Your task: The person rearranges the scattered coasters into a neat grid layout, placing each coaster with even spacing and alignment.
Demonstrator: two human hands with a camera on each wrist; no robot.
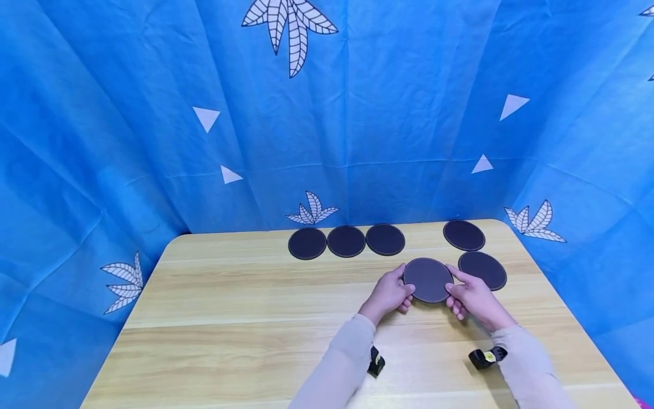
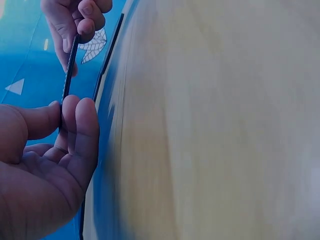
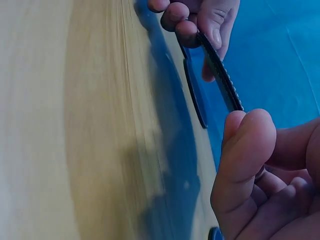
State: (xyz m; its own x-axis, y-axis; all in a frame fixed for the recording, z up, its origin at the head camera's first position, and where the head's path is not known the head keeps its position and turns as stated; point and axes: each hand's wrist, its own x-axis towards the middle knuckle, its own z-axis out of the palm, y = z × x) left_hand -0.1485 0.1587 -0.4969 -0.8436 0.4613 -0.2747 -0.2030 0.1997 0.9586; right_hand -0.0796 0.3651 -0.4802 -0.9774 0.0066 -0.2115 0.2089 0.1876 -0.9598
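Note:
A round dark coaster with a stitched rim is held between both hands above the wooden table. My left hand pinches its left edge, thumb on the upper face and fingers below. On the opposite edge my right hand pinches it the same way. Both wrist views show the coaster edge-on, thin and raised off the tabletop. Just right of the right hand lies a matching coaster, with another coaster behind it.
Three more dark coasters form a row along the table's back edge: a left coaster, a middle coaster and a right coaster. A blue patterned curtain hangs behind and beside the wooden table.

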